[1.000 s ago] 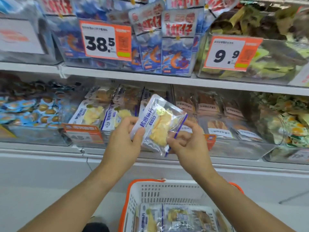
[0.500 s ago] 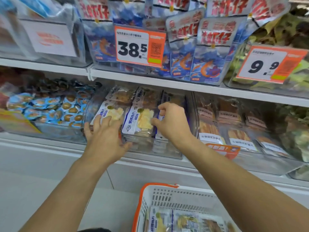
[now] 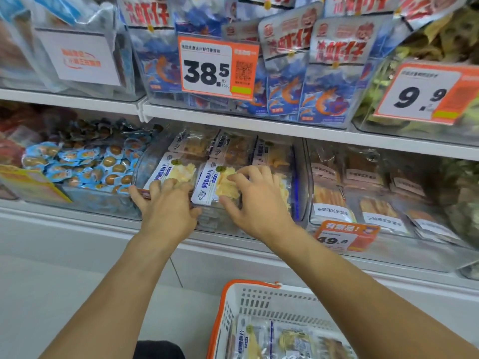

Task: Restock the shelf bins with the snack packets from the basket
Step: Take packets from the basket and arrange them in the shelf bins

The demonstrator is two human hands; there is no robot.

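**Both hands at the fish-snack bin**

Both hands reach into the clear bin (image 3: 302, 177) on the lower shelf, where snack packets with white labels and pale yellow pieces stand in rows. The right hand (image 3: 255, 203) lies on the front packet (image 3: 220, 187) of the middle row: its fingers are bent and spread over the yellow part of the packet, and the thumb sits at the packet's lower edge, so the packet is pinched between fingers and thumb. The left hand (image 3: 168, 206) is just beside it, at the front wall of the bin. Its fingers are spread and bent over the bin's front edge, with the tips touching the lower end of the left packet (image 3: 172, 172); whether it truly holds that packet I cannot tell.

Below, near the person's body, stands a white basket (image 3: 259, 301) with an orange rim, and more packets of the same kind (image 3: 261, 338) lie inside it, well apart from both hands.

On the upper shelf a price tag (image 3: 207, 66) reads 38.5 in front of blue shrimp-snack bags (image 3: 326, 94). A smaller orange tag (image 3: 344, 235) hangs on the bin to the right.
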